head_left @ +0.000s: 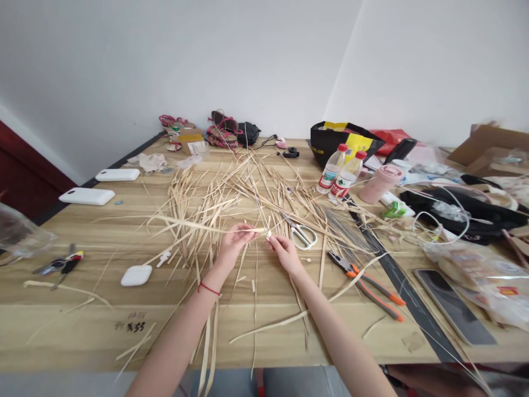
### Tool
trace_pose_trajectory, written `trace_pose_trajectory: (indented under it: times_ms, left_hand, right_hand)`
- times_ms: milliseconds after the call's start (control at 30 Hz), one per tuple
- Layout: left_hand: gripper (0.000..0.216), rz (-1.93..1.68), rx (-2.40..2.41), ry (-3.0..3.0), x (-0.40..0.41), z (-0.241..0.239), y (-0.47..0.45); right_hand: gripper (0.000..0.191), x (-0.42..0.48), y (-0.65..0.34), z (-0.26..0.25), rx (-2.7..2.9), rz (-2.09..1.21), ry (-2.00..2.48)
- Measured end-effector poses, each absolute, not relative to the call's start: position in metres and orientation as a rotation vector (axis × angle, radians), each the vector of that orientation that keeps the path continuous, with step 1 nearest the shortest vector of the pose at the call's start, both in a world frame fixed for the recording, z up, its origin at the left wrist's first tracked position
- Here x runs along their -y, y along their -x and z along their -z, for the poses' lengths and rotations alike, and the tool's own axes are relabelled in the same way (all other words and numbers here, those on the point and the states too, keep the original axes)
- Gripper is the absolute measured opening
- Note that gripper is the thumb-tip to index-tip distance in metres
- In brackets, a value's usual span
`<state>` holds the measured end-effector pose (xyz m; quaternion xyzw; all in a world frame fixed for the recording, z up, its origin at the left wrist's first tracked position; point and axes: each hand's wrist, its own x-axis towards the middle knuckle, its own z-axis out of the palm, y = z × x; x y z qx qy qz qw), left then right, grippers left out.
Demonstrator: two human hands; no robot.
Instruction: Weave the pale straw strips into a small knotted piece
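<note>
One narrow pale strip (257, 230) is bridging the gap between my two hands, looking flat, straw-coloured and smooth, with a small whitish piece (268, 235) showing at its right end. Thin light strands (259, 204) are fanning up and away from that spot, and what looks like the long tail of a strip is trailing out leftward past my left hand (236, 241).

Now the surroundings: a big tangle of loose strips (202, 201) is spreading beyond both hands and under them, crowding the work. Just right of my right hand (284, 252), white-handled scissors (305, 237) are lying with their blades among the strips. Farther right and nearer me, orange-handled pliers (367, 284) are resting with their grips pointing my way. Another long strip (268, 326) is passing beneath my right forearm. Left of my left hand, an earbud (164, 257) is lying near a white case (136, 275); well beyond my right hand, two bottles (339, 176) are standing upright.

And the hands: both arms are reaching forward and converging. My left thumb and fingers are pinching the strip; my right ones are gripping the whitish piece, the fingers curling in.
</note>
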<state>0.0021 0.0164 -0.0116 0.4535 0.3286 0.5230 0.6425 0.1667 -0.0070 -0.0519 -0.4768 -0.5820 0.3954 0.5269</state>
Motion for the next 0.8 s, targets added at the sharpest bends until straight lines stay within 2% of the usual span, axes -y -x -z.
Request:
trace_pose_trajectory:
  times_ms: [300,567,800]
  left_hand:
    - [0.021,-1.432,-0.964,-1.194,-0.015,0.012,-0.005]
    - [0.018,-1.378,-1.068,-1.325,-0.014,0.023,-0.003]
    - [0.012,-1.391,-1.086,-1.527,-0.008,0.013,-0.006]
  right_hand:
    - [0.033,0.011,-0.165,0.048,1.458,-0.845,1.192]
    - [0.029,0.016,-0.161,0.045,1.585,-0.739,1.181]
    - [0.029,0.018,-0.159,0.042,1.654,-0.696,1.165]
